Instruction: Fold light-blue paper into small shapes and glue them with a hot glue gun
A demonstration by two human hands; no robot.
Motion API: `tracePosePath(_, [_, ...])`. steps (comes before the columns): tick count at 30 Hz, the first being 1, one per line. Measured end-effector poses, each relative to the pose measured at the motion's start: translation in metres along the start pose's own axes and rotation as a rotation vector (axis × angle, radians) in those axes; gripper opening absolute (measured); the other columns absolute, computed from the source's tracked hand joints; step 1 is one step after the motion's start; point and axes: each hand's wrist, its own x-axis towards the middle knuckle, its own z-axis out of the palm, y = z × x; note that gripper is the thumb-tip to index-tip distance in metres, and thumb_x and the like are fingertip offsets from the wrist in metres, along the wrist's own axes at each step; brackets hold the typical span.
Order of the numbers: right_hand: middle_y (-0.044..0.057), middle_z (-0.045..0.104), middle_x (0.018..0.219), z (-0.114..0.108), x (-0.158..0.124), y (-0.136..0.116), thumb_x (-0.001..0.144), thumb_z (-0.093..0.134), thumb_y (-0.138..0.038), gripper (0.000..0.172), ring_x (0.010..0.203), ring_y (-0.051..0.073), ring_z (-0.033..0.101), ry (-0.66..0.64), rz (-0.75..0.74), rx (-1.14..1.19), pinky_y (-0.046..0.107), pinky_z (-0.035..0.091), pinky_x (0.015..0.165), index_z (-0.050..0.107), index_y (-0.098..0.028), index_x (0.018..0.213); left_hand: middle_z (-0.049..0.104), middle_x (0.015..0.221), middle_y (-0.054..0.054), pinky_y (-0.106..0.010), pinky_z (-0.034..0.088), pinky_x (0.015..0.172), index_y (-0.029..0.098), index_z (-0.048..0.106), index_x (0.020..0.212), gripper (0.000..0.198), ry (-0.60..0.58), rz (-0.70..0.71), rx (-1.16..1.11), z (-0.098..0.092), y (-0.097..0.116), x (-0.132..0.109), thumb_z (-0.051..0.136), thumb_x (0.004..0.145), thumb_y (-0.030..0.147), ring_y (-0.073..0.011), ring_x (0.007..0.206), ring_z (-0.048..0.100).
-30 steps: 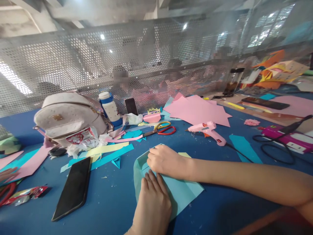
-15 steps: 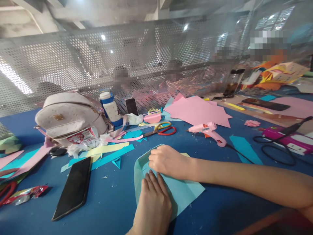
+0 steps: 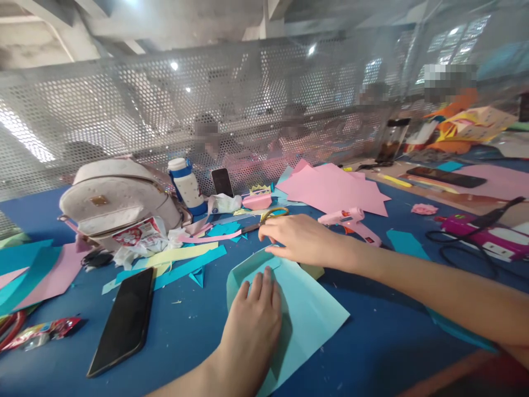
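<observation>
A light blue sheet of paper point(image 3: 314, 314) with a folded upper edge lies on the blue table point(image 3: 185, 347) in front of me. My left hand point(image 3: 254, 322) rests flat on its left part, fingers stretched out. My right hand point(image 3: 300, 238) hovers over the sheet's far edge, fingers loosely spread, fingertips next to the yellow handle of a pair of scissors point(image 3: 273, 214). It holds nothing. The hand hides the scissors' other handle.
A pink glue gun point(image 3: 351, 218) lies right of my right hand. A black phone point(image 3: 124, 317) lies at the left, paper strips point(image 3: 182, 259) beyond it. A pale backpack point(image 3: 115, 198), a bottle point(image 3: 185, 184), pink sheets point(image 3: 330, 187) and a perforated metal screen point(image 3: 248, 110) stand behind.
My right hand has lifted off the blue sheet and moved away from me to the scissors. My left hand slid slightly forward on the sheet, which now shows more.
</observation>
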Motion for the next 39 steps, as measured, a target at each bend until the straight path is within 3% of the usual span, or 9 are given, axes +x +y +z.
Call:
tracePosePath(2, [0.008,0.070,0.089,0.003,0.000,0.000,0.084,0.064,-0.031,0.020,0.075,0.021,0.063,-0.115,0.101,-0.034,0.028,0.025,0.052,0.068,-0.015,0.097,0.056,0.136,-0.023,-0.042,0.055,0.091,0.004,0.057,0.130,0.044,-0.011,0.003,-0.020,0.007,0.000,0.000,0.054,0.089,0.021,-0.0318,0.122,0.057])
tracePosePath(5, [0.011,0.071,0.084,0.013,0.001,-0.001,0.084,0.060,-0.019,0.015,0.075,0.021,0.065,-0.234,0.146,-0.010,0.028,0.023,0.051,0.071,-0.013,0.092,0.056,0.136,-0.021,-0.041,0.052,0.096,0.005,0.054,0.133,0.046,-0.039,-0.005,-0.068,0.011,0.001,0.000,0.050,0.090,0.019,-0.0293,0.126,0.055])
tracePosePath(8, [0.009,0.072,0.086,0.019,0.003,0.000,0.081,0.057,-0.010,0.019,0.076,0.018,0.064,-0.232,0.132,0.050,0.026,0.025,0.052,0.073,-0.015,0.091,0.056,0.136,-0.020,-0.041,0.052,0.097,0.004,0.053,0.134,0.046,-0.027,-0.019,-0.109,0.009,0.000,0.001,0.048,0.090,0.018,-0.0287,0.125,0.055])
tracePosePath(14, [0.006,0.071,0.077,0.022,0.005,0.000,0.082,0.052,-0.010,0.022,0.069,0.014,0.061,-0.200,0.138,0.093,0.024,0.023,0.051,0.072,-0.016,0.083,0.056,0.136,-0.019,-0.042,0.051,0.098,0.003,0.054,0.133,0.046,-0.020,-0.014,-0.145,0.006,0.001,0.002,0.047,0.090,0.020,-0.0298,0.125,0.056])
tracePosePath(25, [0.006,0.068,0.072,0.023,0.004,-0.001,0.084,0.051,-0.011,0.019,0.063,0.012,0.058,-0.193,0.138,0.081,0.024,0.020,0.049,0.067,-0.014,0.075,0.053,0.141,-0.017,-0.043,0.045,0.106,0.012,0.052,0.136,0.048,-0.264,-0.002,-0.303,-0.021,-0.026,0.009,0.054,0.089,0.024,-0.0286,0.128,0.052])
tracePosePath(39, [0.006,0.070,0.077,0.019,0.005,-0.001,0.084,0.051,-0.010,0.021,0.065,0.013,0.059,-0.219,0.122,0.087,0.025,0.021,0.050,0.070,-0.013,0.077,0.038,0.151,-0.016,-0.044,0.041,0.110,0.006,0.040,0.144,0.054,-0.269,0.055,-0.344,-0.012,-0.018,0.006,0.044,0.094,0.025,-0.0283,0.137,0.041])
